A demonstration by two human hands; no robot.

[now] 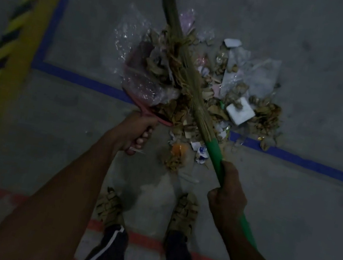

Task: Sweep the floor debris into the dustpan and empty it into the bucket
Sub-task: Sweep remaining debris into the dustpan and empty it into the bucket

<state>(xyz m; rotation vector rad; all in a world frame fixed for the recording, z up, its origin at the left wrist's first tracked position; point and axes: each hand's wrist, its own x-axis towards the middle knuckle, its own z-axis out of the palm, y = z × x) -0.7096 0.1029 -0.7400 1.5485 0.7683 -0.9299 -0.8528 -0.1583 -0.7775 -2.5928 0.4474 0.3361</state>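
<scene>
Grey taped floor (pixel 315 63); left hand (pixel 135 132) grips pink dustpan (pixel 136 66), right hand (pixel 228 197) grips broom (pixel 195 95) mid-sweep; remaining debris (pixel 251 98) needs pushing in next.

Grey concrete floor (pixel 315 63) w/ blue tape line (pixel 79 78); debris pile (pixel 235 100) spread across it.

No readable text, blue print on crumpled wrapper (pixel 202 153) perhaps lettering, too blurred

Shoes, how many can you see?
2. The left shoe and the right shoe stand side by side on the floor, below the debris, between the person's arms.
</scene>
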